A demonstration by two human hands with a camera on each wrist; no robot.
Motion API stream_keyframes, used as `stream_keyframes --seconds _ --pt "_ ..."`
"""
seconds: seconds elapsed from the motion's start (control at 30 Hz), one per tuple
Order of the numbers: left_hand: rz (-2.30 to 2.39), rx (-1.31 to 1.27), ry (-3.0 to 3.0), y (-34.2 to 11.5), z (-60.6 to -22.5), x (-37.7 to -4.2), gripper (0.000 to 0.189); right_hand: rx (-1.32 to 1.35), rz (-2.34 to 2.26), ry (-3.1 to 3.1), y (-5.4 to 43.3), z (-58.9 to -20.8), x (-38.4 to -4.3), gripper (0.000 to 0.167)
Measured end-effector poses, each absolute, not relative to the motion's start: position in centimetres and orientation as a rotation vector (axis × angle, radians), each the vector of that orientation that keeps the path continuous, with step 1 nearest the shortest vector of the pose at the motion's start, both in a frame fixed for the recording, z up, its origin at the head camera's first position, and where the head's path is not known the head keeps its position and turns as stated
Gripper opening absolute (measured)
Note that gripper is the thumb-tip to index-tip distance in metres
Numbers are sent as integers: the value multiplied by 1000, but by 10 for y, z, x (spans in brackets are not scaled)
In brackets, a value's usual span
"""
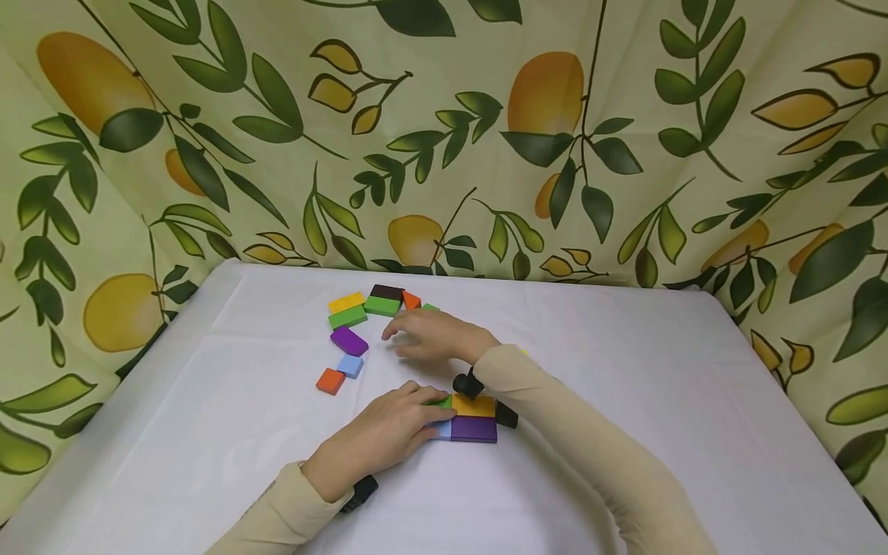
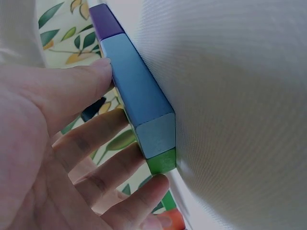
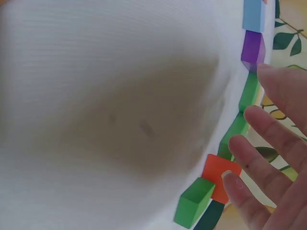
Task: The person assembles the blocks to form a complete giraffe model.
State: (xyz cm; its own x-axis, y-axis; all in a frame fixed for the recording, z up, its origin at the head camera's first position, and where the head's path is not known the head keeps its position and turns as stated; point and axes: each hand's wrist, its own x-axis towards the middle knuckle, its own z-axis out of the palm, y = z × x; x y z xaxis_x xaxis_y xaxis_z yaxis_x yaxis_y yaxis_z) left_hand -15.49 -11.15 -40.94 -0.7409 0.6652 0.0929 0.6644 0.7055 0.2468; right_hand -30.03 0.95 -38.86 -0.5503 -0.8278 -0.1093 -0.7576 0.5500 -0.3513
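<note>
My left hand (image 1: 388,424) rests its fingers on a small cluster of flat blocks. In the cluster are a green block (image 1: 441,401), a light blue block (image 1: 442,433), a yellow-orange block (image 1: 474,406) and a purple block (image 1: 475,430). The left wrist view has my thumb touching the edge of the light blue block (image 2: 139,86), beside the purple block (image 2: 106,22). Above the table, my right hand (image 1: 440,335) holds nothing; its fingers are spread and loosely bent. In the right wrist view they are near a purple block (image 3: 253,48) and an orange-red block (image 3: 219,175).
Loose blocks form an arc on the white table (image 1: 229,385): yellow (image 1: 346,302), green (image 1: 348,317), dark (image 1: 387,292), purple (image 1: 349,341), light blue (image 1: 350,365), orange-red (image 1: 330,381) and others. Partly hidden by the right forearm is a black piece (image 1: 507,415). A printed cloth (image 1: 444,185) hangs behind.
</note>
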Motion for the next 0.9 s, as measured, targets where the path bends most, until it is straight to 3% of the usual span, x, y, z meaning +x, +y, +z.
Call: stream_keyframes --seconds 0.9 --pt "365 1159 2920 -112 -410 -154 27 -1298 -140 2442 -19 -387 -297 50"
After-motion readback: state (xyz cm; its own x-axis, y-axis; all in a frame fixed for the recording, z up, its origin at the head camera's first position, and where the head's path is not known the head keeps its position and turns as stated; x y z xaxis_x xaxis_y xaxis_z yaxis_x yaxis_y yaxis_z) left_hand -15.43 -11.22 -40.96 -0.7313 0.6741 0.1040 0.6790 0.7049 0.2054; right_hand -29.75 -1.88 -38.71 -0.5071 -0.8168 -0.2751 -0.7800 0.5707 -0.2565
